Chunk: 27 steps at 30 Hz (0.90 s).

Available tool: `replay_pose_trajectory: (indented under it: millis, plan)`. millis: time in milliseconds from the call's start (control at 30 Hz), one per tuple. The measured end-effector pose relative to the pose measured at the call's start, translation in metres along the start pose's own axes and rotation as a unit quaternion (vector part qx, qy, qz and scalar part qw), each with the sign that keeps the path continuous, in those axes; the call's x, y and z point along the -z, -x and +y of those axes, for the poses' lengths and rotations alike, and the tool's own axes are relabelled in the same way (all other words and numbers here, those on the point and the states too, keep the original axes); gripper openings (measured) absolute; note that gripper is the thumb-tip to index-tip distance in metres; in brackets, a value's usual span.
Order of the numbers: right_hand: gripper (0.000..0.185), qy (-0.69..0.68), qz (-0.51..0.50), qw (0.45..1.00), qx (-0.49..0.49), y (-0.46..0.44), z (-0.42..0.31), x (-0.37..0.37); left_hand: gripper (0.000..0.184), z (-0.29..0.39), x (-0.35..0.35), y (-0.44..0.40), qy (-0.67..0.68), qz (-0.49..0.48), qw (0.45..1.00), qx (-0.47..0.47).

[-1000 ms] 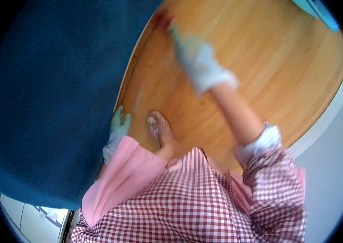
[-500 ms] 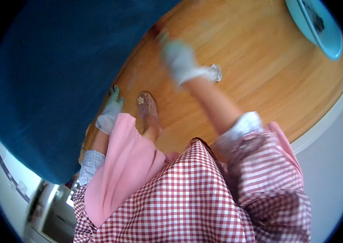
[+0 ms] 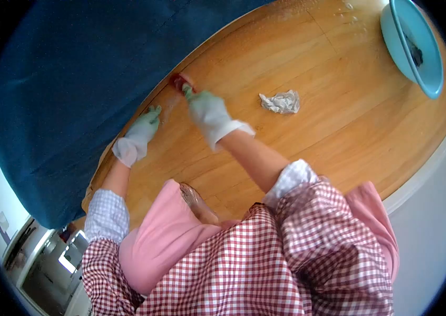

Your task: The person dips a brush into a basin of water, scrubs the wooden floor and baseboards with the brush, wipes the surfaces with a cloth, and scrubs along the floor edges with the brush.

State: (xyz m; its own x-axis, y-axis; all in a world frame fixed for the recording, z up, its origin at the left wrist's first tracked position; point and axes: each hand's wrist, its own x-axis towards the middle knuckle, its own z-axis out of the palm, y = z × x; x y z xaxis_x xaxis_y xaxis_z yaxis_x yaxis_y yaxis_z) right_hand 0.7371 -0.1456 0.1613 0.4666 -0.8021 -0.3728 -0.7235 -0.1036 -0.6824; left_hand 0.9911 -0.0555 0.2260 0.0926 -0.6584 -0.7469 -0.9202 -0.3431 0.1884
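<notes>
My right hand (image 3: 207,111), in a pale green and white glove, grips a dark red scrubbing brush (image 3: 180,82). The brush touches the wooden floor (image 3: 328,137) beside the edge of a blue fabric cover, and its underside is hidden. Nearer to me, my left hand (image 3: 145,126) wears a matching glove. It rests on the floor along the same edge, fingers stretched out, with nothing held. To the right of my right hand lies a crumpled white tissue or wipe (image 3: 282,102). A wet streak shows between the two hands.
A light blue basin (image 3: 399,45) with something dark inside stands at the upper right. Wet spots (image 3: 349,13) mark the floor near it. The large blue fabric (image 3: 86,95) borders the left side. My shoe (image 3: 194,197) and pink-clad knee (image 3: 165,237) are close below my hands.
My right hand and the brush have come back toward me and left, along the blue edge. My left hand has shifted slightly, and the view has moved, showing more floor.
</notes>
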Motion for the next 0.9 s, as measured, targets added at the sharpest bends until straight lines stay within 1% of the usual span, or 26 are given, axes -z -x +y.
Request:
replay_pose_trajectory:
  millis: [33, 67, 100, 133, 167, 200, 267, 300, 333, 367, 433, 467, 500, 533, 567, 600, 633, 667, 733, 767, 800, 833, 867, 900]
  plan:
    - [0.045, -0.032, -0.006, 0.999, -0.032, 0.010, -0.022, 0.017, 0.052, -0.010, -0.001, 0.007, 0.028, 0.003, 0.999, -0.019]
    - [0.043, -0.067, -0.014, 0.996, -0.063, 0.011, -0.019, 0.011, 0.052, -0.027, -0.018, 0.002, 0.053, 0.004, 0.998, -0.034]
    - [0.034, 0.168, 0.042, 0.981, 0.082, -0.003, 0.031, 0.007, 0.053, -0.041, -0.035, 0.000, 0.083, 0.004, 0.995, -0.052]
    - [0.030, 0.248, 0.148, 0.955, 0.068, 0.001, 0.060, 0.038, 0.053, -0.055, -0.061, -0.007, 0.086, 0.027, 0.994, -0.060]
    - [0.037, 0.235, 0.062, 0.970, 0.006, -0.016, 0.096, 0.079, 0.053, -0.070, -0.079, -0.003, 0.095, 0.046, 0.992, -0.066]
    - [0.038, 0.187, 0.062, 0.980, -0.037, -0.020, 0.098, 0.075, 0.054, -0.079, -0.092, 0.004, 0.105, 0.066, 0.990, -0.073]
    - [0.039, 0.095, 0.087, 0.985, -0.118, -0.035, 0.086, 0.081, 0.053, -0.070, -0.102, 0.015, 0.069, 0.100, 0.990, -0.077]
    - [0.041, 0.113, 0.071, 0.988, -0.080, -0.035, 0.062, 0.060, 0.053, -0.063, -0.102, 0.027, 0.053, 0.113, 0.990, -0.072]
    - [0.042, 0.131, 0.056, 0.989, -0.041, -0.035, 0.037, 0.039, 0.053, -0.054, -0.093, 0.036, 0.073, 0.114, 0.989, -0.061]
    - [0.039, 0.125, 0.103, 0.983, 0.084, -0.039, 0.048, -0.042, 0.052, -0.055, -0.085, 0.038, 0.095, 0.114, 0.987, -0.059]
    - [0.042, 0.059, 0.034, 0.997, -0.027, -0.010, -0.048, -0.016, 0.052, -0.060, -0.081, 0.039, 0.132, 0.110, 0.983, -0.058]
    - [0.043, 0.151, 0.079, 0.982, 0.085, -0.010, -0.022, -0.026, 0.052, -0.065, -0.081, 0.042, 0.152, 0.114, 0.980, -0.059]
    - [0.040, 0.247, 0.096, 0.956, 0.128, -0.013, 0.003, -0.007, 0.052, -0.074, -0.087, 0.054, 0.173, 0.112, 0.977, -0.054]
    - [0.038, 0.340, 0.121, 0.918, 0.166, -0.017, 0.028, 0.012, 0.051, -0.084, -0.096, 0.064, 0.192, 0.108, 0.974, -0.048]
    - [0.032, 0.308, 0.155, 0.929, 0.133, -0.025, 0.052, 0.060, 0.051, -0.095, -0.109, 0.075, 0.176, 0.112, 0.977, -0.038]
    - [0.029, 0.291, 0.160, 0.941, 0.068, -0.033, 0.074, 0.098, 0.050, -0.106, -0.123, 0.087, 0.158, 0.117, 0.980, -0.031]
    - [0.026, 0.275, 0.146, 0.950, -0.006, -0.039, 0.080, 0.114, 0.050, -0.116, -0.137, 0.095, 0.140, 0.125, 0.982, -0.025]
    - [0.024, 0.277, 0.118, 0.953, -0.016, -0.042, 0.077, 0.114, 0.049, -0.124, -0.150, 0.100, 0.132, 0.127, 0.983, -0.002]
    - [0.019, 0.293, 0.043, 0.953, 0.069, -0.041, 0.050, 0.057, 0.049, -0.113, -0.145, 0.109, 0.137, 0.120, 0.983, 0.009]
    - [0.017, 0.253, 0.026, 0.963, 0.086, -0.038, 0.034, 0.027, 0.049, -0.104, -0.140, 0.104, 0.139, 0.124, 0.982, 0.010]
    - [0.018, 0.168, 0.067, 0.983, 0.036, -0.029, 0.014, 0.001, 0.049, -0.101, -0.136, 0.099, 0.147, 0.112, 0.983, 0.021]
    - [0.020, 0.070, 0.117, 0.991, -0.007, -0.020, -0.007, -0.023, 0.048, -0.102, -0.133, 0.099, 0.150, 0.095, 0.983, 0.035]
    - [0.023, -0.028, 0.172, 0.984, -0.039, -0.011, -0.028, -0.047, 0.048, -0.107, -0.128, 0.100, 0.148, 0.075, 0.985, 0.050]
    - [0.025, 0.022, 0.133, 0.991, -0.007, -0.024, -0.008, -0.033, 0.047, -0.111, -0.125, 0.106, 0.160, 0.068, 0.983, 0.050]
